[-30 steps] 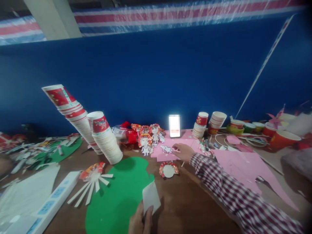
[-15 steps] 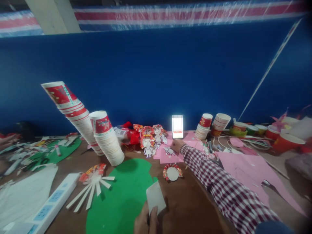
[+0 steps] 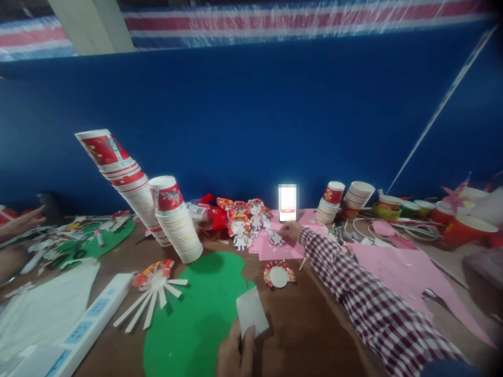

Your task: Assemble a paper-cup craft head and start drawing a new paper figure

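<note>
My left hand (image 3: 237,345) pinches a small white piece of paper (image 3: 252,310) between thumb and fingers, above the edge of a green sheet (image 3: 196,303). My right hand (image 3: 291,230), in a checked sleeve, reaches to the back of the table. Its fingers are closed at the edge of a white paper cutout figure (image 3: 275,239), tilted over the pink paper (image 3: 275,254). Left of it stand several cutout figures (image 3: 240,233) with red-and-yellow ruffled rims. A ruffled paper ring with a white round centre (image 3: 278,276) lies between my hands.
Tall stacks of paper cups (image 3: 178,225) lean at the left, with shorter cup stacks (image 3: 333,201) at the back right. A lit phone (image 3: 288,203) stands at the back. A cup cut into strips (image 3: 157,288) and a power strip (image 3: 92,324) lie left. Another person's hand (image 3: 23,222) shows far left.
The white cutout by my right hand has turned from lying nearly level to a slant. My left hand keeps its hold on the white paper. The view has shifted slightly.
</note>
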`<state>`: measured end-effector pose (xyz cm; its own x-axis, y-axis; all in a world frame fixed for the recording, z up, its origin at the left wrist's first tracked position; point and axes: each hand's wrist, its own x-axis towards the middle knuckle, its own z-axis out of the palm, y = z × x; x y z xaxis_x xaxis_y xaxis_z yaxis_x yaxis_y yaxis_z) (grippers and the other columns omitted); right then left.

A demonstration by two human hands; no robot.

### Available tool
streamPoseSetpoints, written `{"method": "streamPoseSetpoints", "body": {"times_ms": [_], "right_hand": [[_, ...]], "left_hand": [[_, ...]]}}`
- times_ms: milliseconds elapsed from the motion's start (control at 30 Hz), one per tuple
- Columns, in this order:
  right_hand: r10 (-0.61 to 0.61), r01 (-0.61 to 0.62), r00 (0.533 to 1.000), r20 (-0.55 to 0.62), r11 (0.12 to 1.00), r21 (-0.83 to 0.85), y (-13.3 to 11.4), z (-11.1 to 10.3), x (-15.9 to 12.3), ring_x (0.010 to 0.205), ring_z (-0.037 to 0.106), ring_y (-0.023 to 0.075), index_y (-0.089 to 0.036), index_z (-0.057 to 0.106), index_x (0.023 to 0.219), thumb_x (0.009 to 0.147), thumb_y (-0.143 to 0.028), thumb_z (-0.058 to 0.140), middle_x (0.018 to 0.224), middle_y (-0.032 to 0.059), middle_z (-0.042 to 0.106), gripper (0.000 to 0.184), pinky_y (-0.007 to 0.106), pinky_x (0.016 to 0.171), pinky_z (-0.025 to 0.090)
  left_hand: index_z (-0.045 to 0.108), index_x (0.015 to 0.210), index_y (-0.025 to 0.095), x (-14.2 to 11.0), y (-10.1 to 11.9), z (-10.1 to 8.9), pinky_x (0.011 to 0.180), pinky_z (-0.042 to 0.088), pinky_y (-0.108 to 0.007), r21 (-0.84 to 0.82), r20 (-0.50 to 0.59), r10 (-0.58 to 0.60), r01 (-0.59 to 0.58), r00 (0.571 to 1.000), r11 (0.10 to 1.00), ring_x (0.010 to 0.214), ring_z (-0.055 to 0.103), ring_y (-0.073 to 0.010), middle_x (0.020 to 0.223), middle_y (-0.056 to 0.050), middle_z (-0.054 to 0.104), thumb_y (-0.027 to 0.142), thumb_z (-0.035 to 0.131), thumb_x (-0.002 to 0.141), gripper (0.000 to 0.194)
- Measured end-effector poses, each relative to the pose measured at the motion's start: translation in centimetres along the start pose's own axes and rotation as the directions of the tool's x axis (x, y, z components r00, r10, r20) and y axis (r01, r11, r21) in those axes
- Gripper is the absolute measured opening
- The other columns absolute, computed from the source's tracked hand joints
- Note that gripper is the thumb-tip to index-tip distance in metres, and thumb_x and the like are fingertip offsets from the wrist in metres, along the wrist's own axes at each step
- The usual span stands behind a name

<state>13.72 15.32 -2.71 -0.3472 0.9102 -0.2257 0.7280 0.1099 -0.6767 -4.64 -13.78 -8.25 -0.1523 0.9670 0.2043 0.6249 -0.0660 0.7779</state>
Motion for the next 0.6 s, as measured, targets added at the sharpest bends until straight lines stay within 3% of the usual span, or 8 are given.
{"method": "streamPoseSetpoints", "body": {"times_ms": [67, 200, 433, 467, 533, 600], "right_hand": [[-0.006, 0.008, 1.0, -0.017, 0.995, 0.1, 0.4, -0.9, -1.1, 0.053, 0.051, 0.0093, -0.012, 0.058, 0.062, 0.074, -0.035, 0.06, 0.054, -0.0012, 0.053, 0.026, 0.019, 0.049, 0.041], [0.005, 0.006, 0.999, -0.037, 0.956, 0.295, 1.3, -2.1, -4.3, 0.049, 0.047, 0.0065, -0.013, 0.058, 0.068, 0.07, -0.041, 0.061, 0.054, -0.0023, 0.052, 0.028, 0.016, 0.045, 0.038], [0.031, 0.004, 0.998, -0.06, 0.861, 0.509, 3.2, -1.7, -11.9, 0.045, 0.043, 0.0052, -0.015, 0.054, 0.073, 0.066, -0.046, 0.062, 0.055, -0.0036, 0.051, 0.033, 0.015, 0.039, 0.031], [0.036, 0.0, 0.998, -0.057, 0.849, 0.528, 3.5, -1.6, -13.0, 0.044, 0.042, 0.005, -0.015, 0.054, 0.073, 0.065, -0.046, 0.062, 0.054, -0.0041, 0.05, 0.033, 0.015, 0.038, 0.03], [0.046, -0.009, 0.998, -0.049, 0.819, 0.574, 4.1, -1.1, -15.1, 0.043, 0.04, 0.0046, -0.015, 0.052, 0.072, 0.065, -0.047, 0.062, 0.053, -0.0049, 0.048, 0.034, 0.015, 0.038, 0.029], [0.061, -0.021, 0.997, -0.039, 0.763, 0.645, 4.8, -0.5, -17.0, 0.042, 0.039, 0.0042, -0.015, 0.051, 0.07, 0.063, -0.046, 0.064, 0.053, -0.005, 0.048, 0.035, 0.015, 0.038, 0.028]], "left_hand": [[0.055, 0.083, 0.017, 0.0, 0.1, 0.0, 0.047, 0.042, -0.019, -0.002, -0.013, 0.014, -0.014, 1.0, 1.0, 0.047, 0.054, -0.012, 0.053, 0.0, 0.057, 0.036, 0.036, 0.085, 0.027], [0.055, 0.08, 0.017, 0.0, 1.0, 0.0, 0.054, 0.043, -0.02, -0.007, 0.042, 0.054, -0.054, 0.998, 0.999, 0.055, 0.056, -0.0127, 0.063, -0.003, 0.06, 0.035, 0.03, 0.087, 0.03], [0.054, 0.063, 0.016, 0.6, 5.2, 2.1, 0.068, 0.043, -0.029, 0.124, 0.193, 0.044, -0.069, 0.98, 0.99, 0.07, 0.055, -0.0172, 0.074, -0.009, 0.059, 0.032, 0.033, 0.084, 0.035], [0.056, 0.065, 0.016, 0.7, 5.8, 2.5, 0.066, 0.043, -0.029, 0.102, 0.234, 0.037, -0.062, 0.971, 0.993, 0.07, 0.056, -0.0174, 0.074, -0.008, 0.06, 0.03, 0.033, 0.084, 0.033], [0.058, 0.09, 0.016, 1.1, 6.6, 3.4, 0.067, 0.043, -0.027, -0.016, 0.318, 0.047, -0.044, 0.947, 0.999, 0.073, 0.057, -0.0167, 0.077, -0.006, 0.061, 0.027, 0.037, 0.082, 0.025], [0.047, 0.112, 0.015, 1.6, 7.2, 4.3, 0.064, 0.043, -0.026, -0.054, 0.31, 0.031, -0.015, 0.95, 0.998, 0.069, 0.056, -0.0153, 0.079, -0.005, 0.061, 0.024, 0.043, 0.078, 0.035]]}}
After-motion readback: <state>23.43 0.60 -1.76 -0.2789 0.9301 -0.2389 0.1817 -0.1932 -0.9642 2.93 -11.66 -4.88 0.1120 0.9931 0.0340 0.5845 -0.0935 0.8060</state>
